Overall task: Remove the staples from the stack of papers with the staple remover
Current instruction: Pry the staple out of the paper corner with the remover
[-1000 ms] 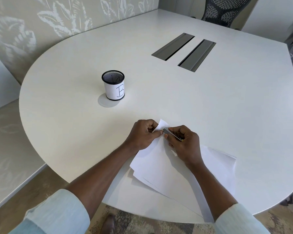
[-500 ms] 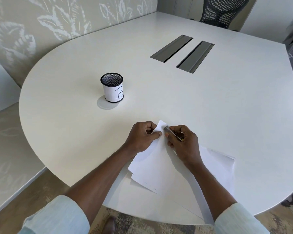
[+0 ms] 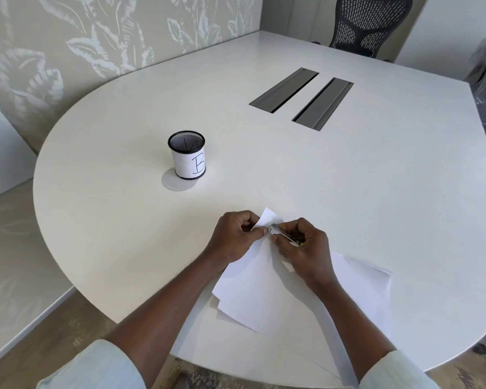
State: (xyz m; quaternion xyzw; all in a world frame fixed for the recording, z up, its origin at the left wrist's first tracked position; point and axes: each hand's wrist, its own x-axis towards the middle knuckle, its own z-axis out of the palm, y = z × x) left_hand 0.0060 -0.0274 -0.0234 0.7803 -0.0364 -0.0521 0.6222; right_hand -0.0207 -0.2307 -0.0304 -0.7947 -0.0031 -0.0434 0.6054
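On the white rounded desk point(image 3: 348, 192), the loose stack of white papers point(image 3: 264, 290) lies well apart from the black mesh pen cup point(image 3: 187, 155) labelled B, toward the person. The left hand point(image 3: 236, 237) pinches the stack's far corner, and just beside it the right hand point(image 3: 306, 248) grips the slim silver metal staple remover point(image 3: 284, 234), tip at that corner.

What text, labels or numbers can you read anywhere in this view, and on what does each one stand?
"B": handwritten in dark ink on the white paper wrap around the black mesh pen cup on the table.
Stack of papers: the visible sheets look blank.
Staple remover in the right hand: small marks along the metal, too small and blurred to read.
No other writing is visible.
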